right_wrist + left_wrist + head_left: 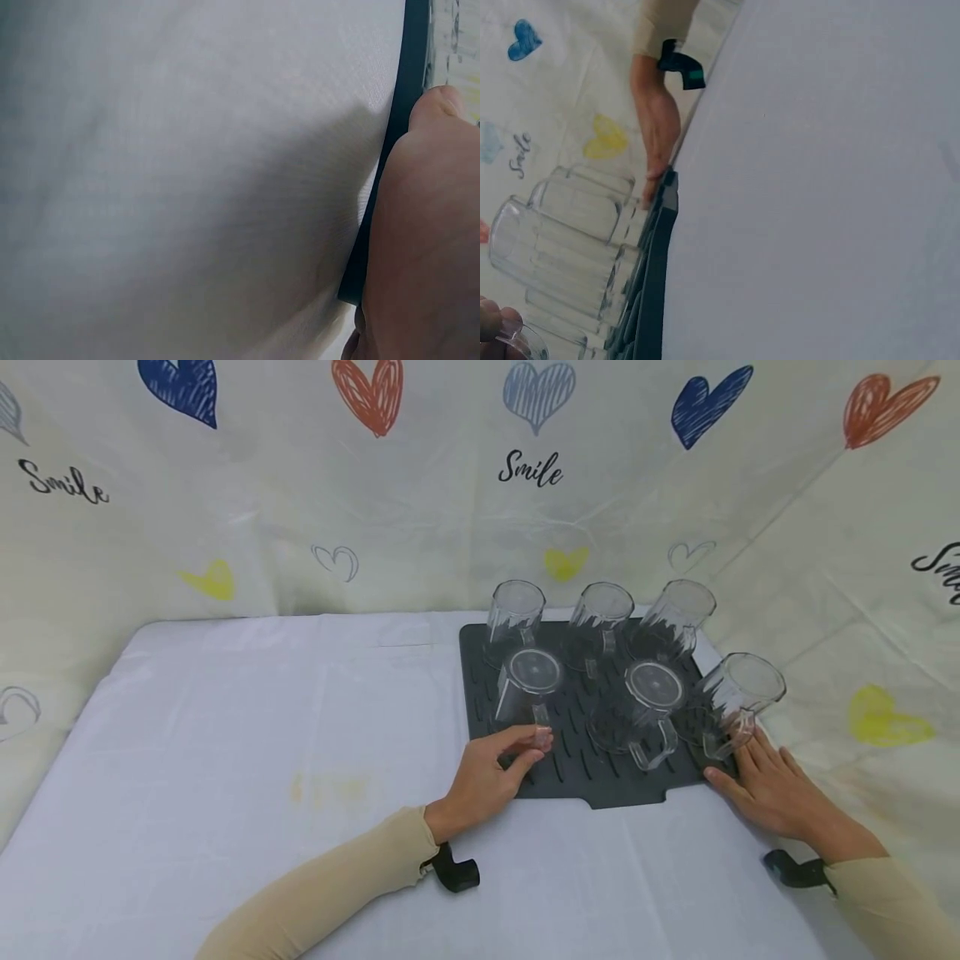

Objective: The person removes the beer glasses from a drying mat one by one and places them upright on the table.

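Note:
Several clear glass mugs stand on a dark grey ribbed drying mat [562, 777]. My left hand [491, 772] pinches the handle of the front-left mug [531, 681], whose thick round base faces up. In the left wrist view, the fingertips [490, 319] show at the curved glass handle. Beside it is another base-up mug [652, 706], its handle towards me. My right hand [780, 789] lies with extended fingers along the mat's right front corner, close to the right-hand mug [742, 702]. In the right wrist view, its thumb [435, 105] lies on the mat's edge.
Three more glass mugs form the back row: left [515, 618], middle [597, 627] and right [675, 618]. A white cloth [300, 710] covers the table. Behind and to the right hangs a cream curtain [435, 510] printed with hearts. Each wrist wears a black camera mount [457, 872].

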`<state>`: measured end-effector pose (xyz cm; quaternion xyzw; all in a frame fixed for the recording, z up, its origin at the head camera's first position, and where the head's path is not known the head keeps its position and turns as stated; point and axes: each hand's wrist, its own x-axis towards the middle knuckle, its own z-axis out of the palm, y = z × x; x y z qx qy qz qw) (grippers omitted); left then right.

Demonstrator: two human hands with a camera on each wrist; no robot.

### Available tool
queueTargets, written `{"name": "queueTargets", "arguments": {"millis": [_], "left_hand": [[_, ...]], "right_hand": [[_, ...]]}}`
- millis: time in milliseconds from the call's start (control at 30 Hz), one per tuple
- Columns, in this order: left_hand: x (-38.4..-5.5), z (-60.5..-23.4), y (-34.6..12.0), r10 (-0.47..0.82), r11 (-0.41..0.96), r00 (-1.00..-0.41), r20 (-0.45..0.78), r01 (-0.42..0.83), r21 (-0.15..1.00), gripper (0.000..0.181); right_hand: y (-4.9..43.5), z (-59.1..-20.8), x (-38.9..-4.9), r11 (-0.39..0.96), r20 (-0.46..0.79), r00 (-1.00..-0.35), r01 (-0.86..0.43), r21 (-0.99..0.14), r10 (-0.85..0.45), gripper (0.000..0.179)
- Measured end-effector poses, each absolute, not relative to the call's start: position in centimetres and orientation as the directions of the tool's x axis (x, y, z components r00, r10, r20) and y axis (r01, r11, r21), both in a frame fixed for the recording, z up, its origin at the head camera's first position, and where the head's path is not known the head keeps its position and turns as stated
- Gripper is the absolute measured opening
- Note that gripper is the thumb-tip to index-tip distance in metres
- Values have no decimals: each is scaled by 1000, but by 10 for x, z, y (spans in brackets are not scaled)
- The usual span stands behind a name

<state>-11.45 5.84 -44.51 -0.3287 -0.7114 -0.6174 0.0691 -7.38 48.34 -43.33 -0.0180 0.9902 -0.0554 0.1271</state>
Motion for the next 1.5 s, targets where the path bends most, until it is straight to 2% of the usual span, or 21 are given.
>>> {"name": "queueTargets", "arguments": {"millis": [467,800,1500], "left_hand": [[-119,-436,46,355,18,-777,520,562,827,34],[-124,-429,35,338,38,-741,580,626,779,33],[-128,-417,15,314,50,-743,591,635,771,29]], "right_hand": [[484,-434,-72,992,-272,-961,-10,-122,-43,98],[484,-434,-71,994,-284,-958,-3,-109,-34,99],[485,-432,-72,992,-266,-963,-16,-122,-49,96]]}}
